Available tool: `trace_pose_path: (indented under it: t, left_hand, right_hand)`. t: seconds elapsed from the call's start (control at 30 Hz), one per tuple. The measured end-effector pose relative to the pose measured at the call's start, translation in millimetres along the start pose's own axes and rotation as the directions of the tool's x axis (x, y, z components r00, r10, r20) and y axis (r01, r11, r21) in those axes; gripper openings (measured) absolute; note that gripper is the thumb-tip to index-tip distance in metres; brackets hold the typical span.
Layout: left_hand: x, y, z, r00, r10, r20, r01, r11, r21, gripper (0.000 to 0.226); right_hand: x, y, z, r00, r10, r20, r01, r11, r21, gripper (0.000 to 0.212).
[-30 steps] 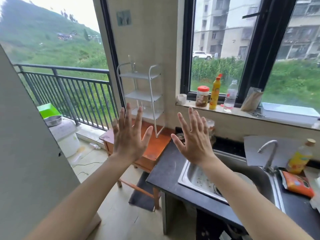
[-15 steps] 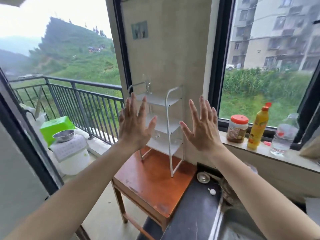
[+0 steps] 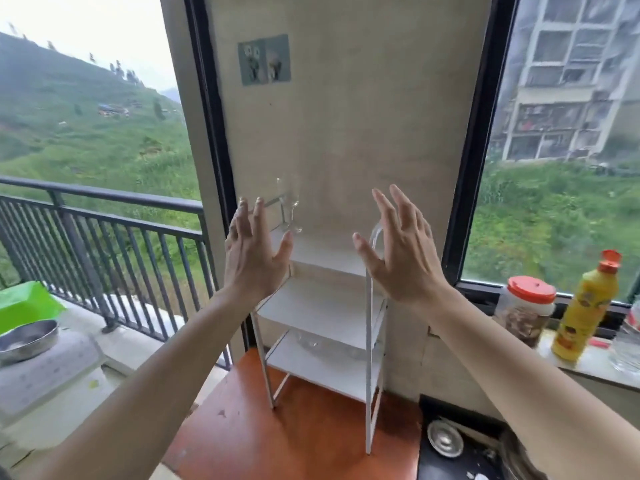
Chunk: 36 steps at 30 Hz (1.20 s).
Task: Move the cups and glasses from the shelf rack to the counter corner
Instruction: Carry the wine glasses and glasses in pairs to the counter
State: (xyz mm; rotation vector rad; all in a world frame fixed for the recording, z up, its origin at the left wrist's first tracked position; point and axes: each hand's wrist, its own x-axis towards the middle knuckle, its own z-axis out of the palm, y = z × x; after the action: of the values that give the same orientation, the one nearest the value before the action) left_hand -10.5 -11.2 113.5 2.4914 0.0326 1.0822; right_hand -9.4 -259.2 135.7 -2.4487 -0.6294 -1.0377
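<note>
**Hands are reaching up to the white rack**

Both hands are sitting a little closer to the rack than half a second ago, and the rack is looking bigger in the head view.

The left hand is staying up in front of the top left corner of the rack. Its fingers are spread and a bit bent, and it is holding nothing. The right hand is staying up in front of the top right corner. Its fingers are spread too, and it is also holding nothing.

A tall wine glass is standing upright on the top shelf, at the back left, by the wall. It is showing just beside the left hand's fingers, and I cannot tell if they are touching. Some clear glasses are sitting on the bottom shelf, but they are too blurry to count.

The rack is standing on a brown table. A dark counter is sitting just beside the table on the right, with a small round metal lid lying on it.

On the window sill at the right, a jar with a red lid is standing next to a yellow bottle. Out on the left, a metal bowl is sitting near a green box, in front of a black railing.
</note>
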Motion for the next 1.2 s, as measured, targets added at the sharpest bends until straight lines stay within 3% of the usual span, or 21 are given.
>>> trace_pose_path:
  t: [0.1, 0.23, 0.33, 0.47, 0.7, 1.0, 1.2]
  left_hand:
    - [30, -39, 25, 0.999, 0.033, 0.041, -0.034, 0.999, 0.017, 0.078]
    - [34, -80, 55, 0.996, 0.067, 0.056, -0.066, 0.998, -0.003, 0.078]
    - [29, -100, 71, 0.985, 0.168, 0.027, -0.168, 0.986, -0.008, 0.076]
    - [29, -109, 82, 0.969, 0.246, 0.007, -0.246, 0.969, -0.016, 0.063]
    - [29, -124, 83, 0.943, 0.331, 0.003, -0.331, 0.943, -0.016, 0.047]
    - [28, -125, 70, 0.920, 0.385, 0.070, -0.385, 0.923, -0.014, 0.033]
    - [13, -119, 61, 0.924, 0.315, 0.216, -0.338, 0.938, 0.081, 0.054]
  right_hand:
    - [36, -20, 25, 0.999, 0.052, -0.012, -0.052, 0.998, 0.038, 0.073]
    - [86, -47, 73, 0.988, 0.153, -0.011, -0.147, 0.966, 0.210, 0.076]
    - [119, -58, 116, 0.957, 0.279, 0.073, -0.286, 0.884, 0.371, 0.083]
    - [154, -59, 161, 0.888, 0.402, 0.225, -0.460, 0.785, 0.414, 0.100]
    - [177, -57, 203, 0.851, 0.396, 0.345, -0.524, 0.687, 0.504, 0.117]
    - [152, -57, 194, 0.865, 0.409, 0.290, -0.501, 0.684, 0.530, 0.085]
    - [105, -68, 144, 0.862, 0.430, 0.269, -0.492, 0.584, 0.646, 0.071]
